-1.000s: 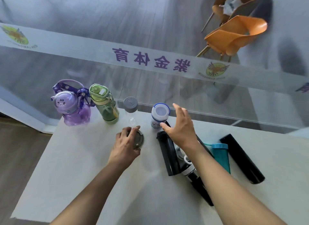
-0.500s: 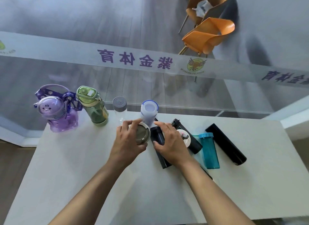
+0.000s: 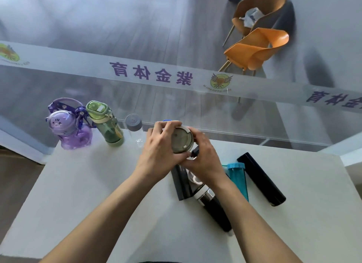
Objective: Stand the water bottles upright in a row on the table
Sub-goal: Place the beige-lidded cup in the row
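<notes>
Bottle (image 3: 182, 139) sits between both hands at the row's right end, lid to camera, base hidden. The grip is two-handed: left hand (image 3: 158, 147) and right hand (image 3: 205, 161) curl round its top.

Upright along the far edge of the surface (image 3: 98, 184) are the purple bottle (image 3: 68, 129), green bottle (image 3: 105, 125) and clear bottle (image 3: 134, 123). A blue-rimmed one is barely visible behind the left fingers.

Others lie flat at right, including the teal bottle (image 3: 238, 176) and black bottle (image 3: 260, 178).

Likely faults:
- A blind set-down could topple the hidden neighbour off the edge.
- The right forearm could roll the flat ones.

Lying bottles (image 3: 260, 176) crowd right; left tabletop (image 3: 88, 184) free.
</notes>
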Available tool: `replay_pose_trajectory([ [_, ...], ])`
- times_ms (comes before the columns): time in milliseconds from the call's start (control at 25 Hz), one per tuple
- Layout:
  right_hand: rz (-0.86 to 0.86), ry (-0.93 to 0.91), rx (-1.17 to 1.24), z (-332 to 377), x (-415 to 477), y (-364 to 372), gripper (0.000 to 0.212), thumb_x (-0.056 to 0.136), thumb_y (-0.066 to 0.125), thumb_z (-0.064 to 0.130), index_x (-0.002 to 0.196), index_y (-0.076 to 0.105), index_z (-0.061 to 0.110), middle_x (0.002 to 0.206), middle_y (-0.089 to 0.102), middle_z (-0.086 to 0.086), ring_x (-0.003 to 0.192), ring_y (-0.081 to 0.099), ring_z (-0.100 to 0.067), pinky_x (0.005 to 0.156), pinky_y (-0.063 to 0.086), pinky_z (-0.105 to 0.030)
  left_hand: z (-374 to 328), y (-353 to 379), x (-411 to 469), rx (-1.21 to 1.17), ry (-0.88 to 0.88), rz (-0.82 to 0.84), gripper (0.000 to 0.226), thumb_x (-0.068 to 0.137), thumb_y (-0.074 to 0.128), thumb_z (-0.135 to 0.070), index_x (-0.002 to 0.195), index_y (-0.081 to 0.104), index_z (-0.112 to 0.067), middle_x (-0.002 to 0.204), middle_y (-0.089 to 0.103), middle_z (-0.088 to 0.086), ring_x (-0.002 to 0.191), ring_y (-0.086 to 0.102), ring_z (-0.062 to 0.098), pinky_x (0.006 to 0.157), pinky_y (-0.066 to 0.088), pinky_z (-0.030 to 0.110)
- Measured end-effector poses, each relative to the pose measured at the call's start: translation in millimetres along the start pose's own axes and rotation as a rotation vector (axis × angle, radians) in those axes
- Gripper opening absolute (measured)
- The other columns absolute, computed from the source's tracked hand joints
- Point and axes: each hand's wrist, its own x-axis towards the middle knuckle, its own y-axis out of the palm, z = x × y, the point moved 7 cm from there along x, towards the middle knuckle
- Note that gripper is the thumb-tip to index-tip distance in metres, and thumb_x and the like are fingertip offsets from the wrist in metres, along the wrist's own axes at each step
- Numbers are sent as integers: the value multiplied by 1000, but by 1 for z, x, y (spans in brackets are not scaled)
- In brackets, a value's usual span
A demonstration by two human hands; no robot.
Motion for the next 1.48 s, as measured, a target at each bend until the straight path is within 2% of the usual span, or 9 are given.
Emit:
replay_pose_trajectory([
  [80,-15,-6,15,-6,7,-23,77,66,82,36,136,49,30,124,59,14,112,58,-6,88,51,-24,-25,6,8,14,14,-22,74,64,85,-41,129,48,-35,122,47,-5,111,45,18,93,37,24],
  [240,-55,49,90,-38,22,-62,75,65,87,30,128,48,36,122,60,14,109,61,-6,88,54,-35,-62,35,33,-38,20,45,63,78,75,-43,133,46,-34,128,50,-7,114,47,17,94,39,27],
  [440,-76,43,106,-98,41,-95,81,64,93,39,130,47,33,125,60,7,111,62,-13,93,54,-40,-47,82,55,56,-68,77,40,97,52,-37,135,47,-25,135,52,2,122,48,26,102,38,37],
  [560,-91,107,96,-140,47,-107,83,64,93,43,131,46,30,125,60,5,111,61,-14,94,54,-39,-15,121,50,191,-171,223,34,99,46,-33,132,51,-25,135,51,1,121,44,30,104,34,39],
  [720,-47,121,74,-182,50,-104,84,65,93,41,132,46,24,123,60,1,109,61,-17,94,53,-40,16,171,54,391,-144,456,35,101,39,-31,133,52,-27,141,49,1,118,48,34,105,34,42],
  [920,-13,240,69,-216,57,-96,86,66,93,37,134,42,30,123,60,4,111,60,-16,99,51,-39,47,232,83,424,-204,828,45,101,35,-29,146,38,-31,160,26,7,143,30,32,115,22,40],
  [1040,-5,254,67,-231,63,-92,85,66,93,32,133,42,29,122,60,3,111,60,-17,99,51,-39,61,256,82,409,-246,965,51,101,35,-31,152,30,-29,164,13,8,148,20,29,119,16,38],
  [1320,17,268,74,-236,73,-73,84,64,94,34,131,44,28,122,60,4,110,61,-16,99,51,-39,65,254,73,262,-290,911,49,103,35,-31,150,35,-18,160,27,4,149,15,14,120,17,34],
  [1480,59,249,94,-230,80,-57,81,65,93,33,130,44,32,122,61,5,112,61,-14,100,51,-38,71,251,56,253,-327,907,51,98,34,-38,146,39,-22,156,31,1,147,21,19,117,24,40],
])
